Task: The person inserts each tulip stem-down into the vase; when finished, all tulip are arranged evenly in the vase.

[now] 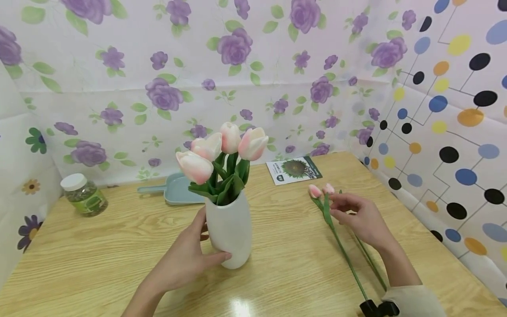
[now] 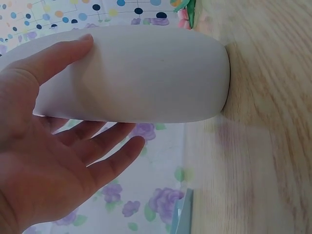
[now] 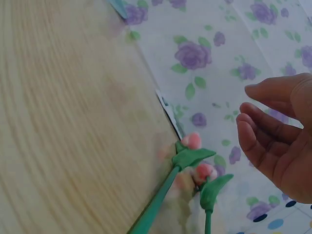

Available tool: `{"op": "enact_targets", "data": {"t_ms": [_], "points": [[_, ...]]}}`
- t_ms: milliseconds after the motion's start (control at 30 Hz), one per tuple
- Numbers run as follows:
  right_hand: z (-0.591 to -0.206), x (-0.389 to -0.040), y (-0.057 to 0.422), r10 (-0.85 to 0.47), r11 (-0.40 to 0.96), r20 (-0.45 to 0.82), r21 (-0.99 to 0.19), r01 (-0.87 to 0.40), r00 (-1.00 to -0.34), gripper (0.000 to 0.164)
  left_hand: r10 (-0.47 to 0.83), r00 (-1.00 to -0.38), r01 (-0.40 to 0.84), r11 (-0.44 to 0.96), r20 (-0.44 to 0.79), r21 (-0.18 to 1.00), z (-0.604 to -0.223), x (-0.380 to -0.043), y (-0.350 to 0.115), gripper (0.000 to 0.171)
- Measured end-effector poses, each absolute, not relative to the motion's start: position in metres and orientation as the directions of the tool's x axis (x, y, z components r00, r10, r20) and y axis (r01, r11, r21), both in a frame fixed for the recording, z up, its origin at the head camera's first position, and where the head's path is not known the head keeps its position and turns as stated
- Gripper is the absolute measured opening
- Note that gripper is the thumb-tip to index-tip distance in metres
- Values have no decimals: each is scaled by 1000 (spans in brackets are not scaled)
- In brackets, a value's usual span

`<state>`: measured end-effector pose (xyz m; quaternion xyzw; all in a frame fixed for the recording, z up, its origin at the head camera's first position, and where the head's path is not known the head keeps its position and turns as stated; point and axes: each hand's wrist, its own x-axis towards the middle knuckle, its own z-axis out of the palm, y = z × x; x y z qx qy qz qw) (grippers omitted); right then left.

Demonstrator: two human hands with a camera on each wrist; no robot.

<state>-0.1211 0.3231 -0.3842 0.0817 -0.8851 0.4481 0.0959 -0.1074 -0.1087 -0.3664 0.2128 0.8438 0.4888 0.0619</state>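
Observation:
A white vase (image 1: 229, 233) stands upright, filled with several pink-and-white artificial tulips (image 1: 222, 152) with green leaves. My left hand (image 1: 184, 253) holds its side, the thumb across the front and the fingers reaching around the back. The left wrist view shows the thumb on the smooth vase wall (image 2: 156, 73), with its base at the tabletop. Over on the right, two more tulips (image 1: 327, 213) lie on the table, long stems toward me. Just above them hovers my right hand (image 1: 362, 220), fingers loosely bent; the right wrist view shows it apart from the tulips (image 3: 195, 158), holding nothing.
A flat seed packet (image 1: 294, 170) lies near the back wall. Behind the vase is a light blue dustpan (image 1: 182, 189). A white-lidded jar (image 1: 84, 196) stands at the far left. Patterned cloth walls surround the wooden table (image 1: 119, 237).

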Motion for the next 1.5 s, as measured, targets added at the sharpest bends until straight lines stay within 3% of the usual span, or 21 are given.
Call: {"op": "enact_targets", "data": {"t_ms": [300, 700, 1167, 1500], "points": [[-397, -121, 331, -113, 618, 108, -771, -155, -988, 36, 403, -908, 303, 441, 115, 845, -366, -108, -109, 103], [-407, -122, 336, -67, 734, -5, -678, -46, -998, 38, 390, -917, 271, 455, 83, 849, -366, -109, -108, 108], [-414, -128, 325, -188, 849, -44, -510, -140, -981, 20, 402, -910, 293, 444, 104, 847, -365, -109, -108, 105], [-416, -127, 319, -174, 834, -28, -536, -132, -984, 10, 400, -911, 288, 445, 100, 848, -364, -109, -108, 106]]}}
